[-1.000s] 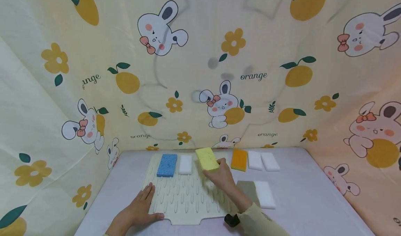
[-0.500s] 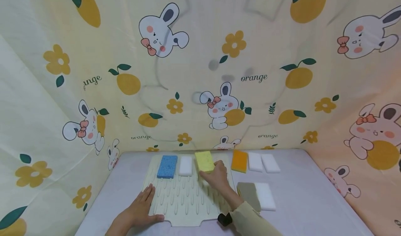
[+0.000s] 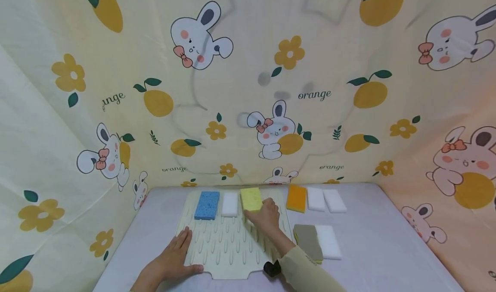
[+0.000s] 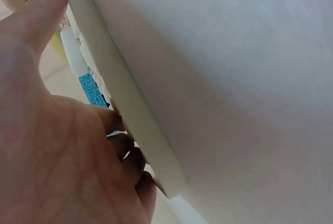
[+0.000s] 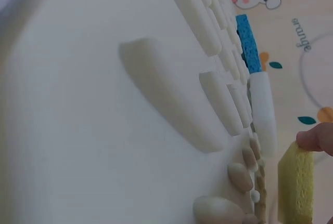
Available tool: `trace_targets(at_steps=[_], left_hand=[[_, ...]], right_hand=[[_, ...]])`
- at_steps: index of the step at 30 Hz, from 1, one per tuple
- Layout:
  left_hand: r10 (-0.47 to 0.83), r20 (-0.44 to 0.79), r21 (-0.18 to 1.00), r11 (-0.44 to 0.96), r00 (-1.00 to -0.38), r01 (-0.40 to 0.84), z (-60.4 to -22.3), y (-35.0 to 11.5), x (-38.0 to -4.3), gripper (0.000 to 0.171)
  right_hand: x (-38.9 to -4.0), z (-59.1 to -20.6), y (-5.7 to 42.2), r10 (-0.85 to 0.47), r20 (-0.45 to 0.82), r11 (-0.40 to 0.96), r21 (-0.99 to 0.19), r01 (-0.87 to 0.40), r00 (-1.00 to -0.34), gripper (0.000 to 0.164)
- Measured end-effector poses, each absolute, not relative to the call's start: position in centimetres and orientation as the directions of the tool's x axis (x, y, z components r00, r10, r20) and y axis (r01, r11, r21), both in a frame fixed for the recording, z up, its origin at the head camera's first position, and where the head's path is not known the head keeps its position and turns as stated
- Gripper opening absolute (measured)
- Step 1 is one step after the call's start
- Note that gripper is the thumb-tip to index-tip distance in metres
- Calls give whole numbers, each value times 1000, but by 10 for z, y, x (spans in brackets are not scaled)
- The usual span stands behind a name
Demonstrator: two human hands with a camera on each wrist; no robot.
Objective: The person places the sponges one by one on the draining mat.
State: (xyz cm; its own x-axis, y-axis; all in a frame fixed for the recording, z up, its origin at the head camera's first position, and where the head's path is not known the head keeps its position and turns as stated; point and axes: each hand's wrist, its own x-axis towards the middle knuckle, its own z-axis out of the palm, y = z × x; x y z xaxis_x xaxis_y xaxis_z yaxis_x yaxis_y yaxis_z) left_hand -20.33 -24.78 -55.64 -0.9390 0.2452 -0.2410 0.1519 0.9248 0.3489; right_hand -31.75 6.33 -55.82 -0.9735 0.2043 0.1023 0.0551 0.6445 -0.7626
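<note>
A cream ridged board [image 3: 228, 271] lies on the table. My left hand [image 3: 170, 255] rests at its left front corner, fingers extended along the side and thumb out toward the front edge. The left wrist view shows this hand [image 4: 62, 146] right against the board's edge [image 4: 125, 94]. With thumb and fingers my right hand [image 3: 267, 216] pinches a yellow sponge [image 3: 251, 198] at its near right side, over the back of the board. A white sponge pad [image 3: 230, 204] and a blue sponge [image 3: 207, 205] stand left of it. The right wrist view catches the yellow sponge [image 5: 296, 187] under a fingertip.
Right of the board stand an orange sponge [image 3: 296, 198] and two white pads, one [image 3: 315, 199] beside the other [image 3: 335, 200]. Nearer lie a grey-faced sponge [image 3: 308, 242] and a white pad [image 3: 329, 241]. Behind the table hangs a printed curtain [image 3: 240, 89].
My right hand has moved slightly left with the yellow sponge, which has turned from a slant to nearly straight in line with the others. My left hand stays put.
</note>
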Motion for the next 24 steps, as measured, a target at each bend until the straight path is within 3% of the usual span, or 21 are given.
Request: trace_targets(at_steps=[12,24], left_hand=[[253,-233,346,924,-939,163,-554,-247,-204,130],[264,-218,365,915,-940,172,-554,-247,-203,130]], right_hand=[[-316,-562,64,169,95,704,-708,52,-981,78],[-314,-564,65,124,34,721,-690,67,-992,93]])
